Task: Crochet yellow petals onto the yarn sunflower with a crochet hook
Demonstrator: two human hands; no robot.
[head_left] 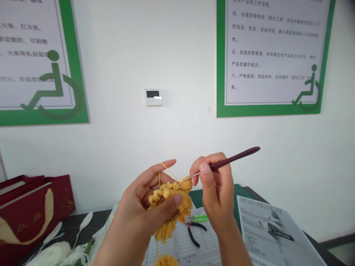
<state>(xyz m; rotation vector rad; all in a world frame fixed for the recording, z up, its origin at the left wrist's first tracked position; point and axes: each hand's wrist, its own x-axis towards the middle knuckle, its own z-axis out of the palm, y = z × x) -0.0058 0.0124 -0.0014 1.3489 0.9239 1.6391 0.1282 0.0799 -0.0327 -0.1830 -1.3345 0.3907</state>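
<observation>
My left hand (149, 203) grips a yellow crochet piece (172, 199) with ruffled, petal-like edges, the thumb pressed across its front. Yellow yarn (169, 170) loops over the raised left index finger and runs down to the piece. In my right hand (217, 184) is a crochet hook (235, 157) with a dark maroon handle, pinched between thumb and fingers. Its thin metal shaft points left and meets the top edge of the yellow piece; the hook's tip cannot be made out. A yarn strand hangs below the piece toward a yellow yarn bundle (165, 260).
Black-handled pliers (194, 232) and a bright green tool (200, 218) lie on printed sheets (180, 244). A green cutting mat (240, 192) and a printed leaflet (280, 232) are at right. White yarn (55, 255) and red gift bags (36, 214) stand left, before a white wall.
</observation>
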